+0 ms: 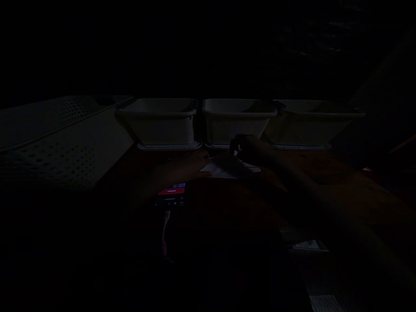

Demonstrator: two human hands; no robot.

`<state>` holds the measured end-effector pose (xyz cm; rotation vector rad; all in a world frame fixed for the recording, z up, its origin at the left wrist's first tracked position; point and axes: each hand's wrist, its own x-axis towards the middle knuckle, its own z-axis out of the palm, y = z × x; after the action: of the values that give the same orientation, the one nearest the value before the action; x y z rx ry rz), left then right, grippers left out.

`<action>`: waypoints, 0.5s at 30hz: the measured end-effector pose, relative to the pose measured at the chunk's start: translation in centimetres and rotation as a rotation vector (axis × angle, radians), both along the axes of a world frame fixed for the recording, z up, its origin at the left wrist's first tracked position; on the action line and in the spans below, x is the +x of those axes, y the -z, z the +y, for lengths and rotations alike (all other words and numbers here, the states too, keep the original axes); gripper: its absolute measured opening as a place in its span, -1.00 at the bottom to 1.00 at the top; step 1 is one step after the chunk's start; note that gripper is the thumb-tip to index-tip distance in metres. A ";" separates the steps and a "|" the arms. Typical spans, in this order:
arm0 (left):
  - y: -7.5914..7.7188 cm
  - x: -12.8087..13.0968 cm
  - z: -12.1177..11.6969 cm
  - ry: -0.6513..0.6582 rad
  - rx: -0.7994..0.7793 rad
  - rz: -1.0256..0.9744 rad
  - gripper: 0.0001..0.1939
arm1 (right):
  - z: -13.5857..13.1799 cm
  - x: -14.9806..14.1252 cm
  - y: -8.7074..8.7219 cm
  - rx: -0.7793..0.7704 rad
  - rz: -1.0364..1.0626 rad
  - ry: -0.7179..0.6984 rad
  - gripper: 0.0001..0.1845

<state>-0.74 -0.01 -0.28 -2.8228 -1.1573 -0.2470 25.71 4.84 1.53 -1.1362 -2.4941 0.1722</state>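
A pale flat sheet, perhaps paper or cloth (224,170), lies on the dark wooden table. At its left edge rests my left hand (196,164), with thumb and fingers apart and touching the sheet. My right hand (247,146) is over the sheet's far right part, its fingers bent downward and closed. Whatever those fingertips hold, if anything, is lost in the dark. Partly behind my left forearm lies a lit phone (170,193) with a red band on its screen.
Three pale plastic tubs (162,128), (235,125), (302,128) stand in a row at the back. On the left is a large perforated basket (107,130). A white cable (166,216) runs from the phone toward me. Papers (310,245) lie low on the right. Most surroundings are black.
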 end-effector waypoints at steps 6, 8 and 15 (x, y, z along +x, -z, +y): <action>-0.3 -0.1 -0.2 0.061 -0.046 0.029 -0.48 | -0.4 -0.3 -0.1 0.007 0.013 0.025 -0.68; -0.4 -0.2 -0.3 0.064 -0.047 0.028 -0.49 | -0.3 -0.3 -0.1 -0.001 0.012 0.016 -0.68; -0.6 -0.1 -0.5 0.056 -0.043 0.024 -0.54 | -0.4 -0.8 0.0 -0.017 -0.034 -0.027 -0.67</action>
<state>-0.87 -0.48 0.28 -2.8895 -1.0935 -0.1934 24.90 4.46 1.58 -1.1218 -2.5426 0.1831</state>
